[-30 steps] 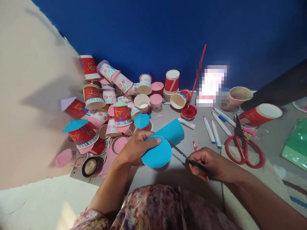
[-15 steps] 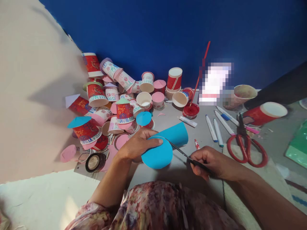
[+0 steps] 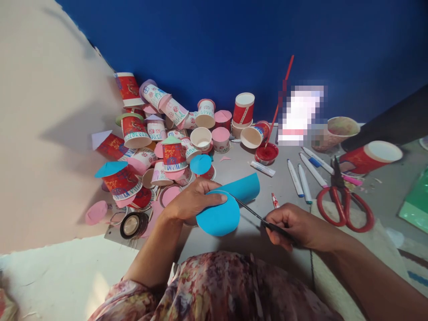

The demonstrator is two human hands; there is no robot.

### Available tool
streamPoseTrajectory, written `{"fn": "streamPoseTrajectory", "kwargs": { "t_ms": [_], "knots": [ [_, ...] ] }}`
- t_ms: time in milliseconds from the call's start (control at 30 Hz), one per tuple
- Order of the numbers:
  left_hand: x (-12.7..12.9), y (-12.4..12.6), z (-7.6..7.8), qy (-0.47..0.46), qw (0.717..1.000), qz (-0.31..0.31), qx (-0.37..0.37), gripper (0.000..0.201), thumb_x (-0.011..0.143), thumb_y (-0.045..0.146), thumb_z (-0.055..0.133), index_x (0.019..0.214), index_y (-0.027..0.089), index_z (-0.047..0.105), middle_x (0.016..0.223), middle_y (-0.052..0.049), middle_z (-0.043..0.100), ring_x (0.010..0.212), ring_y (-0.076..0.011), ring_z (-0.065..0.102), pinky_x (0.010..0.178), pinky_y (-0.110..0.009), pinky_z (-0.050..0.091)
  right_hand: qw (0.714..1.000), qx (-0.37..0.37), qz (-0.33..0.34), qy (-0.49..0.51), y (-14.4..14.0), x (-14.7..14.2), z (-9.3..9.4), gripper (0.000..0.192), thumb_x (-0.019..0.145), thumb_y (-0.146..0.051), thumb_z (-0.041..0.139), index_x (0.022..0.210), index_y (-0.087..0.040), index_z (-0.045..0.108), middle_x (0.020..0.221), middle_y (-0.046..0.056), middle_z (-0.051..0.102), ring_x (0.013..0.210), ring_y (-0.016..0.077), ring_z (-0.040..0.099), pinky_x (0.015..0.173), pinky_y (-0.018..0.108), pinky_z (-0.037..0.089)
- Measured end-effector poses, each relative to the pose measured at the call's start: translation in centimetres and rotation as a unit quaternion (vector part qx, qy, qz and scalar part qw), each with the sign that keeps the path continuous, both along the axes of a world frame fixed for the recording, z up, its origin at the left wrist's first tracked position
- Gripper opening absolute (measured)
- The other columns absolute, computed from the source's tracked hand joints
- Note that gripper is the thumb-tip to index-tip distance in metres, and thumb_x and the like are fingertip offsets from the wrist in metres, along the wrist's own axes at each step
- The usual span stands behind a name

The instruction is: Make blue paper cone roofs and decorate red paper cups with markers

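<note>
My left hand pinches a sheet of bright blue paper, partly cut into a round shape, just above the grey table. My right hand grips small black scissors. Their blades reach into the paper's right edge along the curved cut line. Both forearms come in from the bottom, over a floral garment.
A heap of decorated red and white paper cups with pink and blue paper discs fills the left. Red-handled scissors, several markers, a red paint dish and a tape roll lie around. A blue wall stands behind.
The hands, paper and scissors hold almost the same pose; the view has shifted slightly, and the blue paper has turned a little in my left hand.
</note>
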State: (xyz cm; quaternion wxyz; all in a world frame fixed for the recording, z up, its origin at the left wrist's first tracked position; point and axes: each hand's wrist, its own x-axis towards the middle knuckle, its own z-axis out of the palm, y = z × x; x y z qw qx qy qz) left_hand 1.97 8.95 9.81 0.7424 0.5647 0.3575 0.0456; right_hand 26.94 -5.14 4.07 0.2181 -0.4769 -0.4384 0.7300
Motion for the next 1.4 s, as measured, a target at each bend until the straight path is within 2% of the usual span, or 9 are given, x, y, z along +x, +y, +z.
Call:
{"fn": "streamPoseTrajectory", "kwargs": {
  "t_ms": [233, 433, 567, 700, 800, 1167, 1400],
  "knots": [
    [0.07, 0.16, 0.02, 0.016, 0.999, -0.027, 0.026, 0.035, 0.076, 0.047, 0.079, 0.078, 0.013, 0.076, 0.073, -0.005, 0.075, 0.061, -0.0144, 0.066, 0.056, -0.023, 0.053, 1.000, 0.000, 0.003, -0.008, 0.12, -0.08, 0.18, 0.025, 0.078, -0.038, 0.071, 0.065, -0.017, 0.068, 0.048, -0.003, 0.059, 0.045, 0.0097, 0.048, 0.049, 0.022, 0.032],
    [-0.20, 0.29, 0.00, 0.010, 0.999, -0.037, 0.035, 0.034, 0.077, 0.047, 0.079, 0.077, 0.013, 0.076, 0.071, -0.005, 0.075, 0.060, -0.0134, 0.065, 0.054, -0.022, 0.052, 1.000, 0.012, 0.003, -0.027, 0.09, -0.10, 0.36, 0.036, 0.078, -0.048, 0.073, 0.061, -0.017, 0.065, 0.047, -0.003, 0.057, 0.045, 0.0095, 0.047, 0.050, 0.022, 0.035],
    [-0.62, 0.17, -0.11, 0.002, 1.000, 0.002, 0.005, 0.036, 0.074, 0.049, 0.082, 0.083, 0.014, 0.079, 0.077, -0.006, 0.078, 0.064, -0.0152, 0.069, 0.059, -0.024, 0.056, 1.000, 0.010, -0.008, 0.002, 0.05, -0.08, 0.14, 0.043, 0.075, -0.057, 0.076, 0.063, -0.018, 0.065, 0.047, -0.003, 0.058, 0.046, 0.0096, 0.046, 0.052, 0.023, 0.036],
    [-0.89, -0.14, -0.44, 0.000, 0.998, 0.069, 0.013, 0.036, 0.071, 0.048, 0.086, 0.083, 0.014, 0.081, 0.076, -0.006, 0.078, 0.065, -0.0154, 0.070, 0.061, -0.024, 0.056, 1.000, 0.009, -0.009, 0.010, 0.07, -0.10, 0.12, 0.050, 0.073, -0.066, 0.075, 0.065, -0.018, 0.065, 0.046, -0.002, 0.058, 0.046, 0.0098, 0.045, 0.053, 0.024, 0.035],
    [-0.80, -0.33, -0.67, -0.010, 0.996, 0.090, 0.002, 0.035, 0.070, 0.047, 0.087, 0.083, 0.015, 0.082, 0.077, -0.006, 0.079, 0.064, -0.0150, 0.069, 0.061, -0.024, 0.056, 1.000, 0.004, -0.008, 0.012, 0.15, -0.18, 0.30, 0.052, 0.072, -0.068, 0.075, 0.064, -0.018, 0.064, 0.047, -0.002, 0.058, 0.046, 0.0095, 0.045, 0.054, 0.025, 0.036],
    [-0.19, -0.56, -0.03, 0.015, 0.995, 0.092, -0.017, 0.039, 0.066, 0.049, 0.087, 0.076, 0.012, 0.079, 0.069, -0.006, 0.075, 0.058, -0.0151, 0.066, 0.055, -0.025, 0.053, 1.000, -0.006, -0.024, 0.012, 0.24, -0.52, 0.52, 0.053, 0.069, -0.069, 0.077, 0.064, -0.018, 0.063, 0.046, -0.002, 0.057, 0.046, 0.0103, 0.046, 0.053, 0.025, 0.034],
    [-0.17, -0.57, -0.30, 0.009, 0.995, 0.099, -0.027, 0.039, 0.065, 0.048, 0.087, 0.075, 0.012, 0.079, 0.069, -0.006, 0.075, 0.057, -0.0150, 0.066, 0.054, -0.025, 0.053, 0.999, -0.014, -0.038, 0.018, 0.27, -0.75, 0.82, 0.055, 0.064, -0.070, 0.079, 0.061, -0.019, 0.061, 0.045, -0.002, 0.055, 0.045, 0.0101, 0.043, 0.052, 0.025, 0.033]
  ]
}}
